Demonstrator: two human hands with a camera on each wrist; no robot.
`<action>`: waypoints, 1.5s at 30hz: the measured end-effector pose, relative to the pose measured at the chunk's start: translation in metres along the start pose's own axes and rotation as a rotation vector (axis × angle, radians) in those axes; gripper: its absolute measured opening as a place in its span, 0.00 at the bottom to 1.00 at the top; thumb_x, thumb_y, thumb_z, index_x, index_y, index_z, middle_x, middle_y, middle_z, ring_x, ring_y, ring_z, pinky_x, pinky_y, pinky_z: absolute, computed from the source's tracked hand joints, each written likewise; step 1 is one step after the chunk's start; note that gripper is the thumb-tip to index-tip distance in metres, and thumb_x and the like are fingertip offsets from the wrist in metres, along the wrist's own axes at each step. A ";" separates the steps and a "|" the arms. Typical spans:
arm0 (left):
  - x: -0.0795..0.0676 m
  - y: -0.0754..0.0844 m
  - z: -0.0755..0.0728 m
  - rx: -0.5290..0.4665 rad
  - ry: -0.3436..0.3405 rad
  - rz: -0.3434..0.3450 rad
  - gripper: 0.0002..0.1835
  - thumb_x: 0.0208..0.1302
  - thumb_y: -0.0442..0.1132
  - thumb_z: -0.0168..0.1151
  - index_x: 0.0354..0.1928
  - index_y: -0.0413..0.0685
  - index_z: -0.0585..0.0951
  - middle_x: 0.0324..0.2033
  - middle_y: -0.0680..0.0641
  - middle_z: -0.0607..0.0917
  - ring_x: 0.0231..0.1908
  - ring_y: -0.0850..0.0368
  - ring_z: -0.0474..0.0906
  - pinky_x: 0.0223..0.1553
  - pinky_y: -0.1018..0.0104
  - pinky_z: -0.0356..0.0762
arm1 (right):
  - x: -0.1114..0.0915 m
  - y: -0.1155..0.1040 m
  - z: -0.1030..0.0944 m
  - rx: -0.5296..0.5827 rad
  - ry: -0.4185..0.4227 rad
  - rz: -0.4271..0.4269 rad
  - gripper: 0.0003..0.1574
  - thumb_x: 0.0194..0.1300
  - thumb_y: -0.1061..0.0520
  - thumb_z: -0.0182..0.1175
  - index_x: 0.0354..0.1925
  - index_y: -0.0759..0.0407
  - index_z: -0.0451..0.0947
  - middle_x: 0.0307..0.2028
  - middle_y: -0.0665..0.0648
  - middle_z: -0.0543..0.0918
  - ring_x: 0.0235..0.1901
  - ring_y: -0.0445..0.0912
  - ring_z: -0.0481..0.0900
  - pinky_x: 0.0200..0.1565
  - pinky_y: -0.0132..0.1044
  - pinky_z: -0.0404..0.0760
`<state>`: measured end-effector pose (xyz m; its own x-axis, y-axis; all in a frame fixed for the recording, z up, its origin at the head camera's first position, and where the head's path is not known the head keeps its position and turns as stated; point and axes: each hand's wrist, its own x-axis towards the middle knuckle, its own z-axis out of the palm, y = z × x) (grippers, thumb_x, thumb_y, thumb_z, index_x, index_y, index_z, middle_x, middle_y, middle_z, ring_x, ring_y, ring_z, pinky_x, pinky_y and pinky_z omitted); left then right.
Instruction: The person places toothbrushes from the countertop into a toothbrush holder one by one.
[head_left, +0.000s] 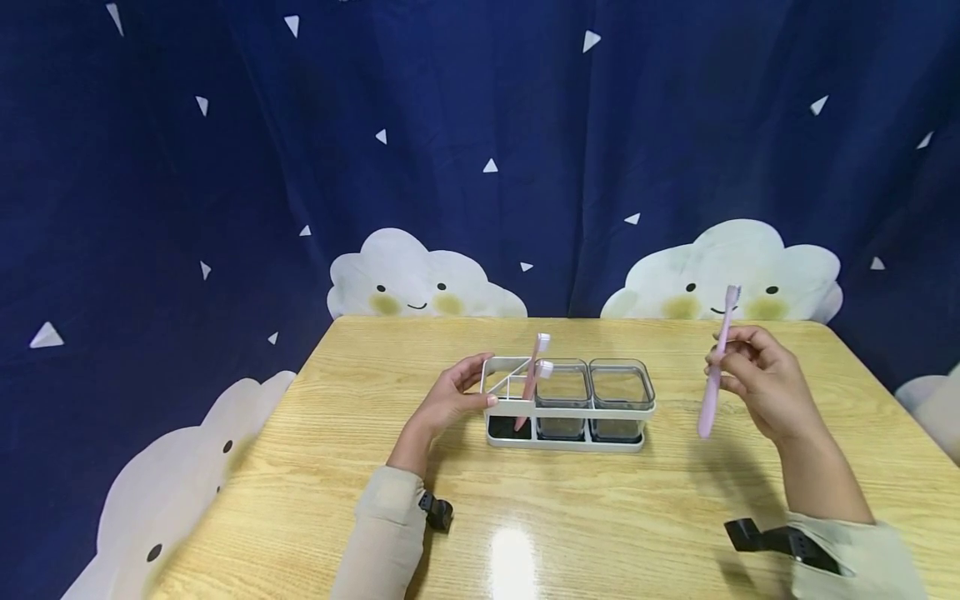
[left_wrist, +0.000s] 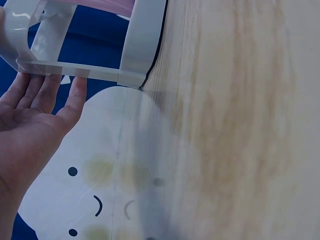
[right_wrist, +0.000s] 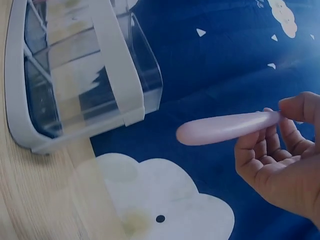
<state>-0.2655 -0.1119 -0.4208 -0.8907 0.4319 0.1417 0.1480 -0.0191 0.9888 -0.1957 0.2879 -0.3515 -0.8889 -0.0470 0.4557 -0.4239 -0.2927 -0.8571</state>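
My right hand [head_left: 765, 383] pinches a light purple toothbrush [head_left: 711, 396] between thumb and fingers, bristle head up, above the right side of the table. In the right wrist view its smooth handle end [right_wrist: 215, 131] points toward the holder. A white toothbrush holder [head_left: 570, 410] stands mid-table. My left hand [head_left: 453, 396] grips its left end, thumb at the front and fingers behind; in the left wrist view the fingertips meet its edge. Two pink toothbrushes [head_left: 529, 379] lean in the holder's left section, heads up. Two clear cups [head_left: 621, 387] sit side by side in its other sections.
The wooden table [head_left: 300, 500] runs back to a dark blue curtain [head_left: 450, 100] with white triangles and smiling clouds. A black strap camera [head_left: 437, 510] is on the left wrist, and another black strap [head_left: 780, 543] is on the right.
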 end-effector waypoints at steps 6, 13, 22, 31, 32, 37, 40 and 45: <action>-0.006 0.019 0.005 0.012 -0.016 -0.013 0.37 0.52 0.23 0.63 0.66 0.32 0.61 0.60 0.33 0.68 0.62 0.35 0.58 0.57 0.57 0.65 | 0.004 -0.001 0.012 -0.027 0.015 -0.007 0.15 0.62 0.77 0.51 0.44 0.66 0.73 0.32 0.57 0.71 0.32 0.43 0.76 0.31 0.30 0.80; -0.006 0.017 0.005 0.003 -0.025 -0.009 0.38 0.52 0.23 0.64 0.66 0.32 0.60 0.60 0.33 0.67 0.62 0.36 0.59 0.58 0.56 0.63 | 0.006 0.002 0.025 -0.051 0.010 -0.021 0.14 0.60 0.78 0.52 0.43 0.67 0.73 0.32 0.57 0.73 0.30 0.44 0.78 0.32 0.32 0.80; -0.007 0.018 0.004 -0.008 -0.030 -0.003 0.38 0.52 0.23 0.63 0.66 0.32 0.60 0.60 0.32 0.67 0.62 0.35 0.58 0.59 0.48 0.60 | 0.010 0.006 0.040 0.118 -0.072 -0.020 0.16 0.61 0.79 0.49 0.43 0.67 0.74 0.34 0.58 0.74 0.34 0.45 0.78 0.35 0.34 0.81; -0.005 0.018 0.003 0.004 -0.029 0.003 0.37 0.52 0.23 0.63 0.65 0.31 0.61 0.60 0.33 0.68 0.61 0.38 0.60 0.58 0.49 0.63 | 0.009 0.011 0.063 0.117 -0.089 -0.002 0.12 0.62 0.77 0.50 0.40 0.67 0.73 0.34 0.57 0.74 0.34 0.44 0.77 0.36 0.33 0.80; -0.005 0.018 0.003 0.008 -0.027 0.003 0.37 0.52 0.24 0.63 0.65 0.31 0.61 0.60 0.34 0.68 0.61 0.39 0.61 0.57 0.50 0.64 | 0.008 0.011 0.066 0.113 -0.081 -0.001 0.12 0.62 0.77 0.50 0.41 0.67 0.73 0.34 0.57 0.74 0.33 0.44 0.77 0.36 0.33 0.80; -0.004 0.019 0.004 0.010 -0.032 0.001 0.37 0.52 0.24 0.63 0.66 0.31 0.60 0.60 0.34 0.67 0.62 0.37 0.60 0.58 0.52 0.64 | 0.008 0.015 0.081 0.123 -0.061 -0.001 0.12 0.62 0.77 0.50 0.42 0.68 0.73 0.33 0.57 0.76 0.33 0.45 0.78 0.36 0.35 0.80; -0.005 0.020 0.005 0.011 -0.032 -0.005 0.38 0.52 0.24 0.64 0.66 0.32 0.60 0.61 0.33 0.67 0.62 0.36 0.59 0.58 0.52 0.63 | 0.007 0.019 0.088 0.139 -0.082 -0.011 0.13 0.61 0.78 0.49 0.43 0.71 0.72 0.33 0.58 0.76 0.33 0.46 0.78 0.37 0.37 0.80; -0.007 0.019 0.004 0.009 -0.019 -0.019 0.38 0.52 0.24 0.64 0.66 0.34 0.61 0.61 0.35 0.68 0.62 0.37 0.59 0.57 0.57 0.66 | 0.006 0.024 0.099 0.165 -0.115 -0.009 0.13 0.62 0.78 0.48 0.43 0.69 0.72 0.35 0.57 0.76 0.35 0.46 0.79 0.39 0.38 0.80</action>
<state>-0.2548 -0.1116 -0.4028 -0.8852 0.4489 0.1222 0.1354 -0.0026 0.9908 -0.1946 0.1858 -0.3457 -0.8556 -0.1494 0.4957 -0.3891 -0.4461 -0.8060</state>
